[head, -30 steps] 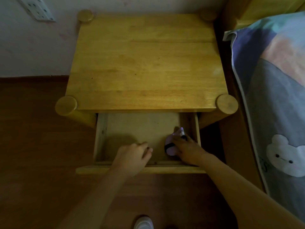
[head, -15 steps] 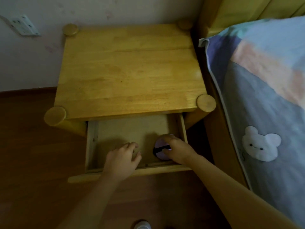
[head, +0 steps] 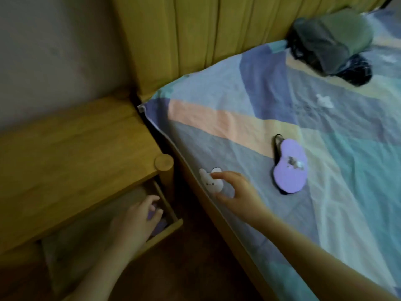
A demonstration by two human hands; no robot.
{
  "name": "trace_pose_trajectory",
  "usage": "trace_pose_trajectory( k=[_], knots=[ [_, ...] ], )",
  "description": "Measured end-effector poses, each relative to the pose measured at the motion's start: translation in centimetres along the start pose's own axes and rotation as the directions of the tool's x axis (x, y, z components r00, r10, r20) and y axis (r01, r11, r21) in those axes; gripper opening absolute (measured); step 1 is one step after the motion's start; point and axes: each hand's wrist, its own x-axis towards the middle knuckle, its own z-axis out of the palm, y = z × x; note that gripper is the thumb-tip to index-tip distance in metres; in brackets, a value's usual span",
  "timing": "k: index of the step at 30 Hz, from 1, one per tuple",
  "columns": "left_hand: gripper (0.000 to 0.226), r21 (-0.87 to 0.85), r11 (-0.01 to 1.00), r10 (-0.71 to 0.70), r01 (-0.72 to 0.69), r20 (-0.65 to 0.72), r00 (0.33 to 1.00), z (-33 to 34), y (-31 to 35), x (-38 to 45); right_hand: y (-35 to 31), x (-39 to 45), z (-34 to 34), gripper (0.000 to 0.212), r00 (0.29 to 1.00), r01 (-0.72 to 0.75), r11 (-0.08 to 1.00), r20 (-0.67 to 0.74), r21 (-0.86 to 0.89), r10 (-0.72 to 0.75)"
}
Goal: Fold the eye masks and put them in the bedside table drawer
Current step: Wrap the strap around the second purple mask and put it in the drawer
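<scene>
A purple eye mask (head: 289, 168) with a black strap lies flat and unfolded on the bed sheet. My right hand (head: 235, 189) hovers over the sheet to its left, fingers spread and holding nothing. The bedside table's drawer (head: 171, 227) stands pulled out at lower left. My left hand (head: 135, 222) reaches into its right end, fingers loosely bent over a folded purple eye mask (head: 157, 227) that it mostly hides. I cannot tell whether the hand touches it.
The wooden bedside table (head: 71, 161) stands against the wall beside the wooden headboard (head: 195, 38). A patchwork sheet (head: 325, 118) with a white bear print (head: 211, 180) covers the bed. A dark bundle of clothes (head: 329, 44) lies at the far right.
My right hand let go of the folded mask in the drawer and moved right over the bed. My view swung right from the table to the bed. My left hand stayed in the drawer.
</scene>
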Motion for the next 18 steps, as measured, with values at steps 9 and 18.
trace_pose_trajectory(
  k=[9, 18],
  knots=[
    [0.050, -0.063, 0.957, 0.281, -0.283, -0.035, 0.959, 2.1, 19.1, 5.3, 11.1, -2.7, -8.9, 0.057, 0.928, -0.264, 0.965, -0.274, 0.000, 0.254],
    [0.064, -0.109, 0.942, 0.326, -0.317, 0.081, 0.942, 8.2, 31.5, 11.2, 18.6, -1.6, -12.7, 0.080, 0.940, -0.310, 0.943, -0.110, 0.117, 0.323]
  ],
)
